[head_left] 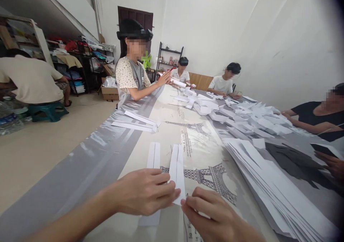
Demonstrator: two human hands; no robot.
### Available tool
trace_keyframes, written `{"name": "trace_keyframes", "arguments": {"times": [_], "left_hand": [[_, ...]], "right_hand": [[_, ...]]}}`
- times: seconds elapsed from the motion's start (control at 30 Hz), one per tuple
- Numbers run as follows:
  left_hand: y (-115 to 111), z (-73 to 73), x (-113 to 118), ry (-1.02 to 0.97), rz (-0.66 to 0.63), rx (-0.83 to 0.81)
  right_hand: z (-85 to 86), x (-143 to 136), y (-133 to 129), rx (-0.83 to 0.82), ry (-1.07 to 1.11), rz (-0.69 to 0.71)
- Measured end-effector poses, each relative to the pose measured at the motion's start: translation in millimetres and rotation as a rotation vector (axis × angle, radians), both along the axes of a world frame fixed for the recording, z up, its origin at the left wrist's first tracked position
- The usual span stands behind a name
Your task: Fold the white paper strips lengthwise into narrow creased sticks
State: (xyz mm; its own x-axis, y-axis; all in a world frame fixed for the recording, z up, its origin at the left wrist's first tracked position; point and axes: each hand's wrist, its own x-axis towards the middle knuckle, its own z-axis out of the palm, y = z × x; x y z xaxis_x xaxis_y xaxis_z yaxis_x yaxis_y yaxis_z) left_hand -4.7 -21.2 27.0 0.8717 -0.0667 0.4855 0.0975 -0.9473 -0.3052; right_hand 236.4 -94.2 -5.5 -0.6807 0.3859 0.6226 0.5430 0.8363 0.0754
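A folded white paper strip [176, 163] stands out lengthwise from between my hands, just above the table. My left hand [146, 191] is closed, its fingertips pinching the strip's left side near the lower end. At the strip's lower right corner, my right hand [211, 213] grips the edge between thumb and fingertips. Under my left hand a second folded paper strip [153, 155] lies on the tablecloth; the hand hides its middle. Farther off to the left rests a V-shaped pair of joined paper strips [139, 122].
To the right lies a stack of long white paper sheets [268, 188], beside a dark flat piece [292, 163]. Behind it spreads a heap of folded papers [249, 116]. Several people sit around the tablecloth [88, 159]. One person sits apart on a green stool [47, 110].
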Motion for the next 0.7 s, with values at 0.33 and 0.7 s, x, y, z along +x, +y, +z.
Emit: {"name": "trace_keyframes", "arguments": {"times": [0.33,0.7], "left_hand": [[-7,-5.5,4,-0.019,-0.026,-0.028],[17,-28.3,-13,-0.058,0.123,0.007]], "right_hand": [[9.7,-12,0,-0.006,0.116,-0.005],[16.5,-15,-3,0.036,0.171,0.041]]}}
